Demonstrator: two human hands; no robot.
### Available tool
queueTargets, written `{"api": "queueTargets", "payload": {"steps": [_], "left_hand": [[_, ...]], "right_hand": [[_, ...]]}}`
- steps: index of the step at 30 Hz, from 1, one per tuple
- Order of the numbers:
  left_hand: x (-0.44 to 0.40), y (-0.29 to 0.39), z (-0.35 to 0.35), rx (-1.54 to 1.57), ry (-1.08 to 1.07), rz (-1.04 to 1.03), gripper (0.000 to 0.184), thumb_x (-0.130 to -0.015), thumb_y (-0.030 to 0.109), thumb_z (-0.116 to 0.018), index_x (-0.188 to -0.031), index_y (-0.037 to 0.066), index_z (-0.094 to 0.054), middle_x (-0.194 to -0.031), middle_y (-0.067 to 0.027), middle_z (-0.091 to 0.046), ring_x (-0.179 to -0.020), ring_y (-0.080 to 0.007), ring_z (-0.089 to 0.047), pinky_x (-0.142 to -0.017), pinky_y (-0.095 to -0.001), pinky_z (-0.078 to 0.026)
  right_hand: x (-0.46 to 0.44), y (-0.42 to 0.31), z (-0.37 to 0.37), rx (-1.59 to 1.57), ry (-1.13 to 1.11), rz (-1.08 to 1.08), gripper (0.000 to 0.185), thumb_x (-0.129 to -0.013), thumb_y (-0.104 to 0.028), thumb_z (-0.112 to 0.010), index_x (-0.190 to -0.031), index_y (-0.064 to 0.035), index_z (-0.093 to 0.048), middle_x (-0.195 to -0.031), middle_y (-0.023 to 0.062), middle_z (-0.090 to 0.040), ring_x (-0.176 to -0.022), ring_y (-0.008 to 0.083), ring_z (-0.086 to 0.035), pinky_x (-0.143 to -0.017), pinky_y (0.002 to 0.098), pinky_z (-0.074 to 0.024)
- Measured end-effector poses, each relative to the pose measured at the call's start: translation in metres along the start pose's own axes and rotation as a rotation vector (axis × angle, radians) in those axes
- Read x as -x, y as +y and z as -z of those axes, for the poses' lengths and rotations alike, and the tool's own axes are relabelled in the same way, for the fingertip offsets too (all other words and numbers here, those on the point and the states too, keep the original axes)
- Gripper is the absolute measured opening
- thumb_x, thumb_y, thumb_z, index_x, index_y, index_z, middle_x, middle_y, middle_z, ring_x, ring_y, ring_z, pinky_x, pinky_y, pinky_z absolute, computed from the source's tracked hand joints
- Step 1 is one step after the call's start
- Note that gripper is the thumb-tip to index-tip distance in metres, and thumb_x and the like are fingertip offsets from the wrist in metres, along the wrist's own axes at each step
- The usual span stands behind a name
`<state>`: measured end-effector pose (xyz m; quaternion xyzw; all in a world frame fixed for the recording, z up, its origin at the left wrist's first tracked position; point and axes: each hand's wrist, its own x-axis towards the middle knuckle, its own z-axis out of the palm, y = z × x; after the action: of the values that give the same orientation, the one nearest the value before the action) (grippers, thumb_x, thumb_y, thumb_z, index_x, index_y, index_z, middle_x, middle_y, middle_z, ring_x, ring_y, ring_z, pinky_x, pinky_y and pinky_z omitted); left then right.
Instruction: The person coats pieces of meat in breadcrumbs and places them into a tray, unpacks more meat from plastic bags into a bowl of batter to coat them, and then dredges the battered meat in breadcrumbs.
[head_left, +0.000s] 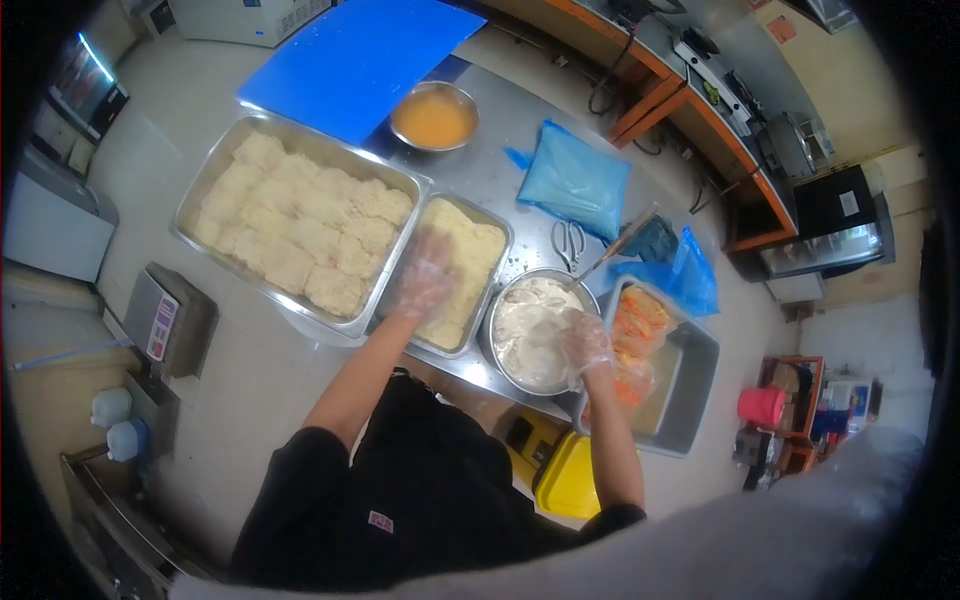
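My left hand (426, 277), in a clear plastic glove, is over the left part of a narrow metal tray of pale crumbs (465, 255); it is blurred and its grip is unclear. My right hand (583, 342), also gloved, reaches into the right side of a round metal bowl of white batter (530, 325); its fingertips are hard to make out. Left of the crumbs, a large metal tray (425, 183) holds rows of crumb-coated pieces (300, 220). Right of the bowl, a grey bin (690, 385) holds orange pieces (637, 330).
Behind the trays are a blue board (360, 60) and a bowl of orange liquid (434, 117). Scissors (568, 243), a blue bag (575, 178) and a long-handled utensil (620, 243) lie behind the batter bowl. A yellow bin (568, 480) stands below the table edge.
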<state>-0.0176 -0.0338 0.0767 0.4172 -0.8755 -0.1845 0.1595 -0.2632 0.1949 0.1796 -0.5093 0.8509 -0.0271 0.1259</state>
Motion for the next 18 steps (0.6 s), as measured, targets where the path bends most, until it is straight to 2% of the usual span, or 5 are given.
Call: {"api": "queueTargets", "payload": {"steps": [2, 8, 11, 15, 18], "left_hand": [[-0.018, 0.012, -0.003, -0.127, -0.043, 0.021, 0.070, -0.098, 0.048, -0.048, -0.157, 0.013, -0.032, -0.165, -0.0170, -0.021, -0.153, -0.0371, -0.017, -0.124, -0.0520, -0.013], [-0.017, 0.035, -0.002, -0.163, -0.211, -0.357, 0.060, -0.104, 0.044, -0.037, -0.157, 0.017, -0.033, -0.165, -0.0128, -0.023, -0.152, -0.0353, -0.022, -0.122, -0.0597, -0.009], [-0.053, 0.032, 0.005, -0.216, -0.229, -0.345, 0.056, -0.104, 0.042, -0.037, -0.156, 0.020, -0.035, -0.163, -0.0131, -0.029, -0.150, -0.0349, -0.027, -0.121, -0.0604, -0.012], [-0.083, 0.002, -0.037, -0.408, 0.026, -0.342, 0.056, -0.104, 0.039, -0.037, -0.156, 0.018, -0.035, -0.161, -0.0121, -0.035, -0.148, -0.0358, -0.032, -0.121, -0.0576, -0.017], [-0.060, 0.017, -0.005, -0.279, -0.164, -0.274, 0.061, -0.104, 0.044, -0.035, -0.158, 0.015, -0.030, -0.164, -0.0114, -0.030, -0.150, -0.0347, -0.028, -0.122, -0.0546, -0.015]], "right_hand": [[0.010, -0.017, 0.023, -0.044, -0.037, -0.053, 0.038, -0.085, -0.026, -0.066, -0.118, -0.0080, -0.067, -0.108, 0.0220, -0.069, -0.102, 0.0390, -0.066, -0.090, 0.0478, -0.0524], [0.028, -0.059, 0.082, -0.143, -0.148, -0.202, 0.039, -0.087, -0.029, -0.065, -0.121, -0.0095, -0.066, -0.110, 0.0240, -0.068, -0.104, 0.0407, -0.065, -0.090, 0.0484, -0.0522], [0.031, -0.075, 0.094, -0.161, -0.178, -0.290, 0.036, -0.084, -0.025, -0.065, -0.116, -0.0081, -0.068, -0.108, 0.0249, -0.069, -0.102, 0.0420, -0.066, -0.088, 0.0486, -0.0523], [0.033, -0.069, 0.076, -0.074, -0.124, -0.294, 0.032, -0.082, -0.022, -0.065, -0.110, -0.0069, -0.070, -0.104, 0.0255, -0.069, -0.099, 0.0427, -0.066, -0.086, 0.0491, -0.0525], [0.036, -0.061, 0.076, -0.093, -0.031, -0.266, 0.026, -0.086, -0.025, -0.065, -0.099, -0.0033, -0.068, -0.097, 0.0261, -0.068, -0.094, 0.0440, -0.065, -0.080, 0.0497, -0.0506]]}}
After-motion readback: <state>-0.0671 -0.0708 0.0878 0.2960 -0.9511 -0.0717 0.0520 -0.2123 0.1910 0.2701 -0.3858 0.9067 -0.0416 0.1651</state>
